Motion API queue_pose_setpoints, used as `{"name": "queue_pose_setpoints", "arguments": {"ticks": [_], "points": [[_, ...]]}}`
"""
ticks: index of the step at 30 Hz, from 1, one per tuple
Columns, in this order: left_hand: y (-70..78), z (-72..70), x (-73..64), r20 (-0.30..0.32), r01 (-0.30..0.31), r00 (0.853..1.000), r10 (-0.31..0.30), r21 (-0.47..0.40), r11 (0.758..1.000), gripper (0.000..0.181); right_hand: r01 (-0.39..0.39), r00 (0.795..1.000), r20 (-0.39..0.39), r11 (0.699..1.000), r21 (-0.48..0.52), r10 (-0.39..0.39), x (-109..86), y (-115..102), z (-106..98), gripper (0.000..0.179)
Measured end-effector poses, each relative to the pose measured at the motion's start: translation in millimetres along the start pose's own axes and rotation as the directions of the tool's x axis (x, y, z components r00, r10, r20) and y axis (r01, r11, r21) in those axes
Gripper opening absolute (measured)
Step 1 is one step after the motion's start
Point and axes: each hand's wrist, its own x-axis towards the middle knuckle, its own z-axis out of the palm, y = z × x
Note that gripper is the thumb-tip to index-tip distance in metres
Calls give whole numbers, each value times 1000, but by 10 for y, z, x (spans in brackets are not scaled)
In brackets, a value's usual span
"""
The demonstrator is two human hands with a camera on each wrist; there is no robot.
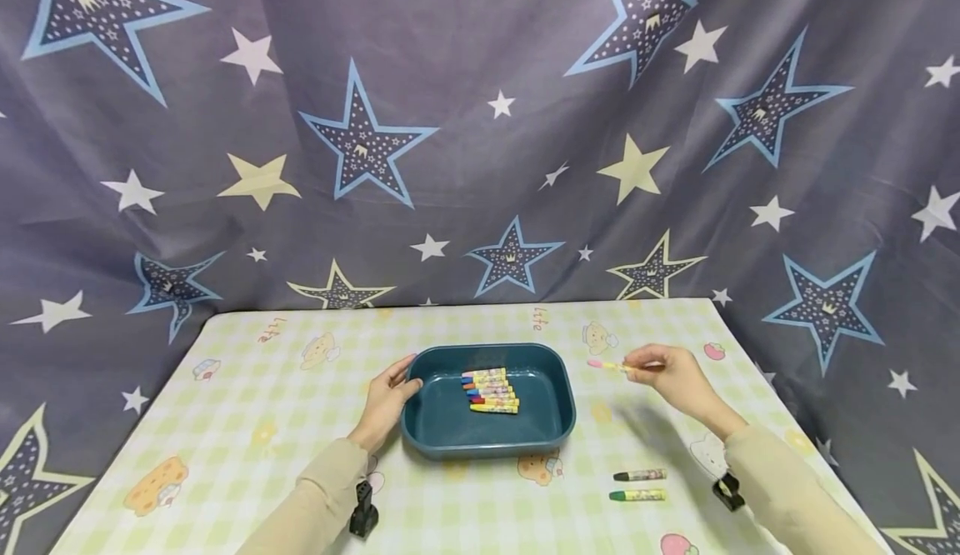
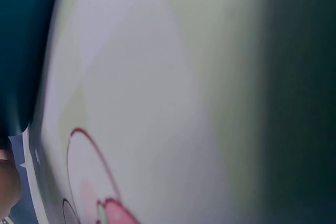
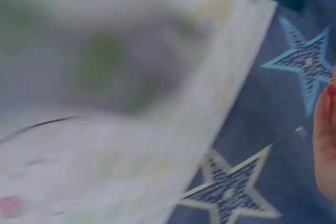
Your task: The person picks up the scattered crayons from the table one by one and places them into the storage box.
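Note:
A dark teal rectangular tray (image 1: pixel 487 449) sits mid-table with several yellow-wrapped crayons (image 1: pixel 491 391) lying in a row inside. At its left end my left hand (image 1: pixel 386 401) grips the rim, thumb over the edge and fingers along the outer side. To the right of the tray, my right hand (image 1: pixel 671 376) pinches a pink crayon (image 1: pixel 600 364) above the table, its pink tip pointing left. A black crayon (image 1: pixel 640 475) and a green crayon (image 1: pixel 637 496) lie side by side on the cloth, nearer me than the right hand. The left wrist view catches the tray's side (image 2: pixel 23 51) only partly.
A pale green checked cloth with cartoon prints covers the table (image 1: pixel 247 422). Behind and at the sides hangs a grey-blue curtain (image 1: pixel 450 172) with stars. A black wrist camera (image 1: pixel 363 509) is strapped below the left hand, another (image 1: pixel 727 491) below the right.

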Motion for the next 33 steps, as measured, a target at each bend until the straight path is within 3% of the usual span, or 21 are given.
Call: {"name": "queue_pose_setpoints", "arguments": {"ticks": [4,8,13,17,25,33], "points": [[0,-17,-10,7,-3,1000,3,-2,1000,51,57,998,33,998,28,-58,233,-228,246,17],[6,-16,-21,12,-1,1000,1,-5,1000,51,102,989,107,994,31,-105,365,-384,644,16],[16,-16,-17,-3,-6,1000,6,-4,1000,49,89,981,174,996,-5,-87,391,-482,1136,14],[7,-16,-8,-10,-5,1000,5,-5,1000,49,98,972,214,995,-14,-93,330,-509,1397,14],[17,4,-11,-15,-1,1000,1,-6,1000,49,37,952,306,995,-91,-7,313,-526,1560,14],[6,-2,-12,-19,2,1000,-2,4,1000,50,50,939,344,991,-123,-5,325,-517,1585,17]]}}
